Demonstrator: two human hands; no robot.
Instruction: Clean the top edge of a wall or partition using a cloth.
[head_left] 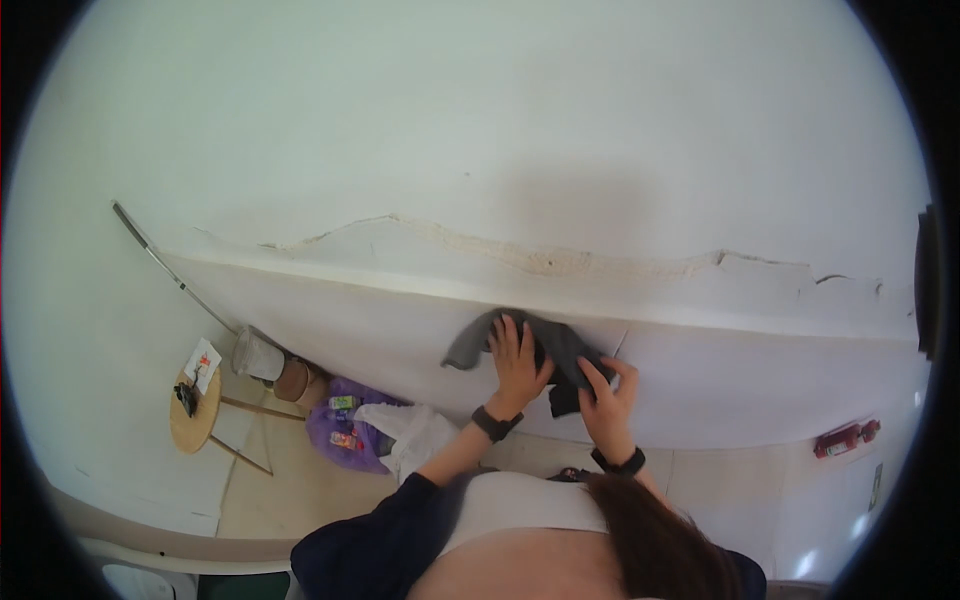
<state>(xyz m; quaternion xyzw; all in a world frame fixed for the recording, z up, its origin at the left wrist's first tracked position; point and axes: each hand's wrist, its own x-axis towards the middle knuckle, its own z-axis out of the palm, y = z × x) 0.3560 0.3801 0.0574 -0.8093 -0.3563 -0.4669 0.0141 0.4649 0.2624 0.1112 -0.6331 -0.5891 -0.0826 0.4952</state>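
A dark grey cloth (560, 350) lies crumpled against a white wall (500, 130), just under a ledge with cracked, peeling paint (560, 262). My left hand (517, 362) presses flat on the cloth with fingers spread. My right hand (607, 395) grips the cloth's lower right part, fingers curled around the fabric. Both wrists wear dark bands. My forearms come up from the lower edge, the left in a dark blue sleeve.
At the lower left stands a small round wooden stool (194, 413) with papers and a dark object on it. Beside it sit a purple bag (340, 432), a white bag (415, 435) and a pale container (259, 356). A red object (845, 437) lies at the right.
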